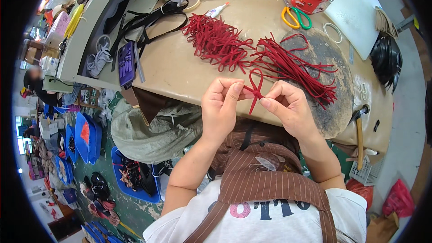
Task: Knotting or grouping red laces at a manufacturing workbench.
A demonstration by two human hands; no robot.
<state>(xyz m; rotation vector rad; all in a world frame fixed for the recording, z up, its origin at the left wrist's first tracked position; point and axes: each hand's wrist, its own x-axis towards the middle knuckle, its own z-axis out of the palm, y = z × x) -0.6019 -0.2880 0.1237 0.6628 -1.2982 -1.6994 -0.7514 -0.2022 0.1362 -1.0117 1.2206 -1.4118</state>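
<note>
Red bow (256, 93): left grip (222, 101), right grip (288, 106) | blue tub (138, 195): dark bundles (143, 174)

Head-mounted and aimed steeply down, here's the left lens of a fisheye pair, looking past the apron (274, 189) to the left hand (220, 103) and right hand (289, 105), both near, just about mid-frame! Out beyond them spreads the table (166, 68), running to the top edge; away at left drops the floor (98, 163), farther off, straight edges bowing toward a round dark rim.
</note>
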